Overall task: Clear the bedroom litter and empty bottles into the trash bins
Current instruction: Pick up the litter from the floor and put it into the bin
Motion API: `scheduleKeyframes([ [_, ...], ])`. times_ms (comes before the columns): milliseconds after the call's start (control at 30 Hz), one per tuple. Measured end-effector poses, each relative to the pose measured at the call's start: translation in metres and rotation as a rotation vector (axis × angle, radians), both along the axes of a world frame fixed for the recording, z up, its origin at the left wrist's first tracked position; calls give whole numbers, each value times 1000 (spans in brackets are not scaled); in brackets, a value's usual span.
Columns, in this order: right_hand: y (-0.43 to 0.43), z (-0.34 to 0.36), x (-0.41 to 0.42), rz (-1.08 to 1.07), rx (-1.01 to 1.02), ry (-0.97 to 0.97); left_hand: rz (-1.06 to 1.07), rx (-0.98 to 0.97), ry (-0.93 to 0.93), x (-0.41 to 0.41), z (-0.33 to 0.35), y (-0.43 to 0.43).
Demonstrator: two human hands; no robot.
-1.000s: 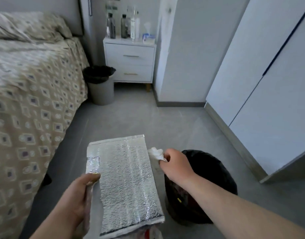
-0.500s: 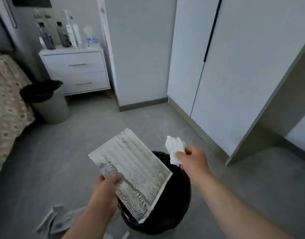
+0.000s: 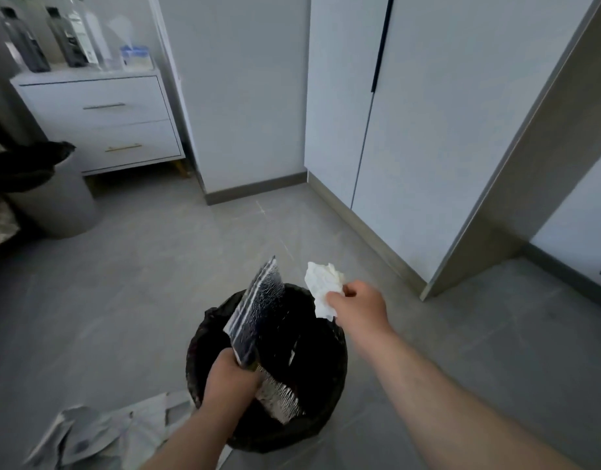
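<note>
A black-lined trash bin (image 3: 329, 395) stands on the floor right below me. My left hand (image 3: 229, 381) grips a silver foil insulated pouch (image 3: 258, 310) by its lower half, tilted on edge over the bin's mouth. Over the bin's far right rim, my right hand (image 3: 358, 307) pinches a crumpled white tissue (image 3: 323, 286). Several bottles (image 3: 27, 45) stand on the white nightstand (image 3: 99, 120) at the far left.
A second bin with a black liner (image 3: 51, 198) stands in front of the nightstand, beside the bed's edge. Crumpled grey paper litter (image 3: 99, 435) lies on the floor left of the near bin. A tissue box (image 3: 134, 57) is on the nightstand. White wardrobe doors (image 3: 428, 130) line the right.
My view has swung right and down onto the near bin. The foil pouch has turned from flat to on edge and dropped into the bin's mouth. The tissue hand has stayed over the rim.
</note>
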State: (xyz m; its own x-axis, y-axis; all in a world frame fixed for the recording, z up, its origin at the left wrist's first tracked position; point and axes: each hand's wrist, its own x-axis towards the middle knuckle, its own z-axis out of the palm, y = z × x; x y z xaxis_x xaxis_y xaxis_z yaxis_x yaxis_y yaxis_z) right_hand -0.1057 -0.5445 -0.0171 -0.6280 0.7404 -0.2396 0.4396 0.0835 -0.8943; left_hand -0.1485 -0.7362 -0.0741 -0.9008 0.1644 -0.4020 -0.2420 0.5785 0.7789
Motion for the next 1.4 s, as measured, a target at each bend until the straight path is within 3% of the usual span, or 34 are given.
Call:
scheduleKeyframes([
  [167, -8, -1, -3, 39, 20, -13, 8, 269, 215, 4, 27, -16],
  [267, -13, -2, -4, 50, 16, -13, 147, 296, 330, -5, 34, -39],
  [367, -20, -2, -8, 95, 29, 0, 239, 323, 312, -20, 32, -57],
  [567, -51, -17, -24, 322, 182, -81, 87, 146, 152, -47, 12, -62],
  [833, -125, -102, -51, 771, 239, -212, -126, -29, 231, -60, -7, -75],
  [1000, -125, -165, -63, 720, 131, -520, -108, 274, 63, -66, -23, -86],
  [1067, -115, -180, -63, 725, 101, -702, -148, 273, 87, -68, -26, -90],
  [1167, -99, -171, -60, 767, 101, -821, -212, 233, 116, -70, -28, -96],
  [1267, -85, -144, -58, 849, 211, -796, -262, 179, 110, -71, -28, -100],
  [1400, -78, -81, -63, 871, 232, -574, -346, 148, 132, -68, -17, -103],
])
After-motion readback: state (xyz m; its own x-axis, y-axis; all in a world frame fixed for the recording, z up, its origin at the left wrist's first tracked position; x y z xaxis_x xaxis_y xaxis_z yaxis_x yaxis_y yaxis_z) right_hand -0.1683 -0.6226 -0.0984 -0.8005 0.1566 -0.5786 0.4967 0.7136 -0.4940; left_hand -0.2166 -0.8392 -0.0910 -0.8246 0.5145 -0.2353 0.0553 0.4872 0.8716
